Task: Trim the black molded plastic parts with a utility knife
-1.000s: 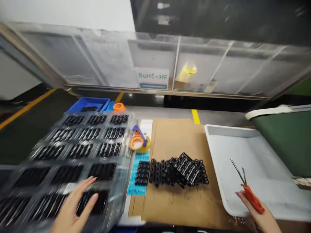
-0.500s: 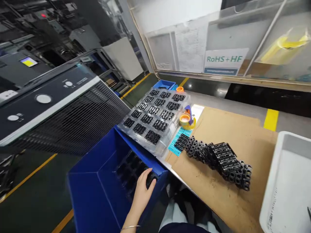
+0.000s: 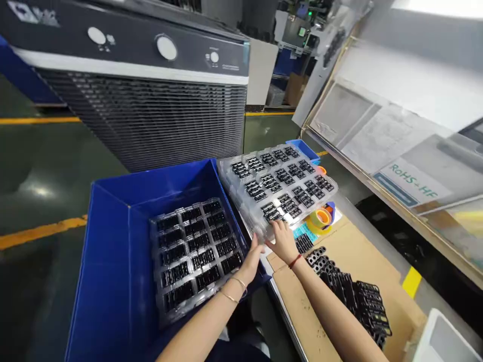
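Observation:
A stack of clear plastic trays (image 3: 253,213), with black slotted parts in its compartments, rests on the bench's left end. Both hands are at its near corner. My left hand (image 3: 253,257) has its fingers against the tray edge, thumb up. Beside it, my right hand (image 3: 283,244) curls its fingers over the near rim. Below and to the left, another clear tray (image 3: 172,318) filled with black parts lies inside a large blue bin (image 3: 107,271).
Loose black parts (image 3: 343,291) lie piled on the cardboard-covered bench (image 3: 302,311), near a tape roll (image 3: 320,218). A white tub (image 3: 437,337) stands at the lower right. A black slatted machine (image 3: 158,115) is behind the bin, and a small blue box (image 3: 304,150) beyond the trays.
The view has turned left. My left hand has moved from inside the bin up to the tray stack's near corner. My right hand has come into view there.

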The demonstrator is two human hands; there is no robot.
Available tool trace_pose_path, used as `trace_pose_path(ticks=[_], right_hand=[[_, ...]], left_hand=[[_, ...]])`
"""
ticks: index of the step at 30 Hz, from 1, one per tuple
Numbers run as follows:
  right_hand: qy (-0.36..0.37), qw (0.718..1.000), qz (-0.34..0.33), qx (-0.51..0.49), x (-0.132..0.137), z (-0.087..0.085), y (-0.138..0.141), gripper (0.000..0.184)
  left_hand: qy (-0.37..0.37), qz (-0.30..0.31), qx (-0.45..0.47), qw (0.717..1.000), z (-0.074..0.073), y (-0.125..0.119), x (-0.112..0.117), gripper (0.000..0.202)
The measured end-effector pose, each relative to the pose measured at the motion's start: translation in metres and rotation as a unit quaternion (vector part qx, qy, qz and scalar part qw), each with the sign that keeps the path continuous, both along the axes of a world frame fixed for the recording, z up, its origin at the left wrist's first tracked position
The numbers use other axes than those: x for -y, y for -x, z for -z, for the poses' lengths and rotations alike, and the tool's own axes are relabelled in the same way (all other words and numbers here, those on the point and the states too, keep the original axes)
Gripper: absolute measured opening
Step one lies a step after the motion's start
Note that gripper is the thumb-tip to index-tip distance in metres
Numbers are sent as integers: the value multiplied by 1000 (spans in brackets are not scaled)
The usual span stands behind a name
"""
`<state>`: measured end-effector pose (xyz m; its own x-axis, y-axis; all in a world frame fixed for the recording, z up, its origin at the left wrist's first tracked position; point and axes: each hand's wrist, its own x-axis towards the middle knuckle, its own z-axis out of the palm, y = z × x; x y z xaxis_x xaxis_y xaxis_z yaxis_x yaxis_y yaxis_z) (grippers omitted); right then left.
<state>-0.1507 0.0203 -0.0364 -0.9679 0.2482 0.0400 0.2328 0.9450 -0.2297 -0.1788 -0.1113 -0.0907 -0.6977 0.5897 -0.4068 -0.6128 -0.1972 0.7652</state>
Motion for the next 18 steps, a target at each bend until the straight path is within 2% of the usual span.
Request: trace_pose_path(ticks=[5, 11, 15, 18], right_hand=[[-31, 993, -59, 96, -9, -11, 18, 34], [-10, 984, -114, 134, -16, -38, 29, 33], [16, 981, -135, 137, -22, -70, 33, 33], [39, 980, -142, 136, -29, -105, 38, 40]], left_hand=[[12, 6, 46, 999, 2, 2, -5, 52], [20, 36, 86, 995, 2, 13, -7, 45], [0, 42, 100, 994, 3, 17, -5, 43], [-29, 29, 99, 994, 1, 18, 2, 40]])
